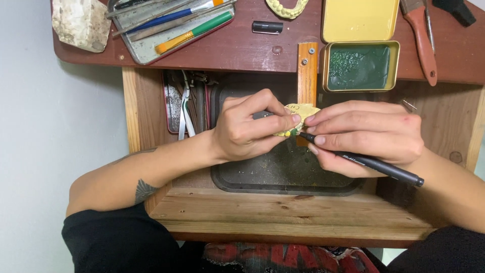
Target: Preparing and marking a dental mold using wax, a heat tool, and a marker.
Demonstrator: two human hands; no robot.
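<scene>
My left hand (252,125) pinches a small pale yellow dental cast (298,114) with green spots on its lower edge, held over a dark tray (242,179). My right hand (369,136) steadies the cast with its fingertips and grips a black pen (374,164), whose tip touches the cast's lower edge. Both hands hover just in front of a short wooden bench pin (307,68) that juts from the desk edge.
On the reddish desk top (242,48) lie a metal tray of brushes and tools (166,23), a whitish block (81,23), a black cap (268,27), another yellow cast (288,7), an open tin of green wax (359,65) and a red-handled tool (424,43). A wooden drawer frame (283,212) surrounds the dark tray.
</scene>
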